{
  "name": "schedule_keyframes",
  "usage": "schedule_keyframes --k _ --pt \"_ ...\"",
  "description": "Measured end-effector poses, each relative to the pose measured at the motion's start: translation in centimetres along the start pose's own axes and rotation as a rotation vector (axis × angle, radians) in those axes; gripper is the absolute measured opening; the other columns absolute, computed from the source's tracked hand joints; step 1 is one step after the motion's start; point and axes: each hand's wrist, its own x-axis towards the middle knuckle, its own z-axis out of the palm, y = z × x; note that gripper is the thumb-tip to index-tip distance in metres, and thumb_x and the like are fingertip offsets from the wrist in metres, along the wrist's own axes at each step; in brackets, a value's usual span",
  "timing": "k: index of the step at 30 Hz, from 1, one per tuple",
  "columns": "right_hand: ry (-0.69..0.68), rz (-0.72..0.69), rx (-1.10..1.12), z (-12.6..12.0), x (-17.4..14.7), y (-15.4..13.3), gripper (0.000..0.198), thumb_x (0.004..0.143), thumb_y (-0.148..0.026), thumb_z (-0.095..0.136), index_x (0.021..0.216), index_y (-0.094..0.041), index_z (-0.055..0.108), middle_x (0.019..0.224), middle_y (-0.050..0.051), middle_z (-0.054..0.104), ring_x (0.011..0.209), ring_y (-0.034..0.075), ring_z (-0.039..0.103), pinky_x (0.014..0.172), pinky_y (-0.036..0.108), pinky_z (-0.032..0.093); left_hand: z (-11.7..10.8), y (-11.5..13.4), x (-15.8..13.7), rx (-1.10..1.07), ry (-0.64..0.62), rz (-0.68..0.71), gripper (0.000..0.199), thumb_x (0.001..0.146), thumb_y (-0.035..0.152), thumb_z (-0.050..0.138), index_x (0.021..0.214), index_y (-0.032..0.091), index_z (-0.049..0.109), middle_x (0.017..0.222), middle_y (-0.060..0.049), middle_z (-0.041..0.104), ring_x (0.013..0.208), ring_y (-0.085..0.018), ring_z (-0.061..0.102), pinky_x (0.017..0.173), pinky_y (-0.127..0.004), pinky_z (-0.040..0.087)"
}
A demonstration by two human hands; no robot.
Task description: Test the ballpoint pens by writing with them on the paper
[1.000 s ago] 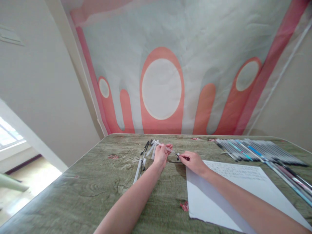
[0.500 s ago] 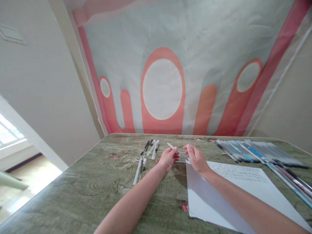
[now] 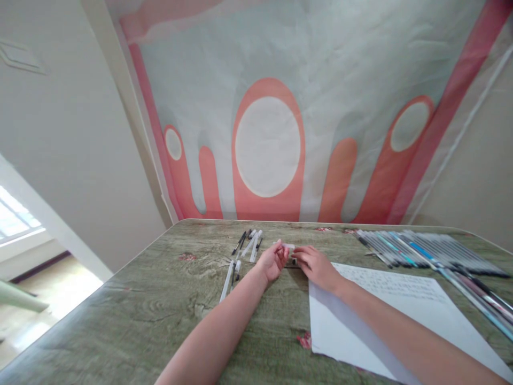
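Note:
My left hand (image 3: 273, 262) is closed, palm turned up, on a pen, whose whitish translucent part (image 3: 288, 246) sticks out to the right from the fingertips. Just right of it is my right hand (image 3: 318, 266), palm down with fingers bent and drawn together. A small black piece (image 3: 294, 261) shows at its fingertips; its kind is unclear. Below the right wrist lies a sheet of paper (image 3: 360, 321) with handwriting near its top. To the left of my hands, loose pen parts (image 3: 254, 247) lie in a small group, white tubes and thin black pieces among them.
A long row of pens (image 3: 441, 251) lies side by side at the right back of the wood-patterned table (image 3: 152, 310). Several more pens (image 3: 481, 299) lie slanting at the right edge. Behind the table's far edge stands a wall with a pink and grey pattern (image 3: 268, 208).
The pen in my left hand has turned from slanting, tip up-left, to nearly level, with less of it showing. My right fingers have lowered and bent; a black piece now shows below them.

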Motion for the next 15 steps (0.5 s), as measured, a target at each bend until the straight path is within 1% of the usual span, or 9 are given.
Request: schedule_keyframes --k 1,3,6,10,15 --pt "-0.041 -0.049 -0.064 0.13 -0.1 -0.11 0.027 0.08 -0.013 0.044 0.099 -0.02 0.061 0.104 0.007 0.059 0.1 0.019 0.049 0.088 0.036 0.039 -0.11 -0.03 0.11 -0.004 -0.005 0.002 0.024 0.083 0.024 0.05 0.064 0.01 0.05 0.055 -0.004 0.06 0.049 -0.008 0.06 0.046 -0.013 0.049" --pt "-0.099 -0.102 -0.162 0.39 -0.2 -0.22 0.033 0.08 -0.01 0.043 0.107 -0.021 0.058 0.112 0.006 0.057 0.107 0.02 0.045 0.091 0.036 0.037 -0.35 -0.15 0.39 -0.01 -0.01 0.009 0.023 0.083 0.024 0.05 0.065 0.01 0.051 0.055 -0.004 0.06 0.049 -0.008 0.06 0.048 -0.013 0.049" --pt "-0.155 -0.12 -0.236 0.7 -0.22 -0.09 0.035 0.08 -0.011 0.044 0.111 -0.022 0.056 0.117 0.006 0.055 0.11 0.02 0.043 0.092 0.036 0.036 -0.63 -0.32 0.77 -0.012 -0.008 0.012 0.022 0.083 0.024 0.05 0.066 0.01 0.051 0.054 -0.003 0.059 0.049 -0.008 0.06 0.048 -0.013 0.049" --pt "-0.205 -0.11 -0.248 0.83 -0.22 -0.01 0.031 0.082 -0.013 0.044 0.107 -0.021 0.059 0.113 0.006 0.057 0.106 0.019 0.047 0.091 0.034 0.037 -0.75 -0.36 0.9 -0.01 0.002 0.009 0.022 0.083 0.025 0.051 0.066 0.01 0.051 0.053 -0.003 0.059 0.049 -0.008 0.059 0.047 -0.013 0.049" --pt "-0.194 -0.126 -0.226 0.72 -0.42 -0.56 0.028 0.083 -0.013 0.043 0.103 -0.019 0.06 0.106 0.006 0.061 0.101 0.019 0.051 0.088 0.031 0.039 -0.64 -0.3 0.69 -0.005 0.004 0.005 0.023 0.083 0.024 0.05 0.064 0.01 0.051 0.054 -0.004 0.059 0.049 -0.008 0.06 0.048 -0.014 0.049"
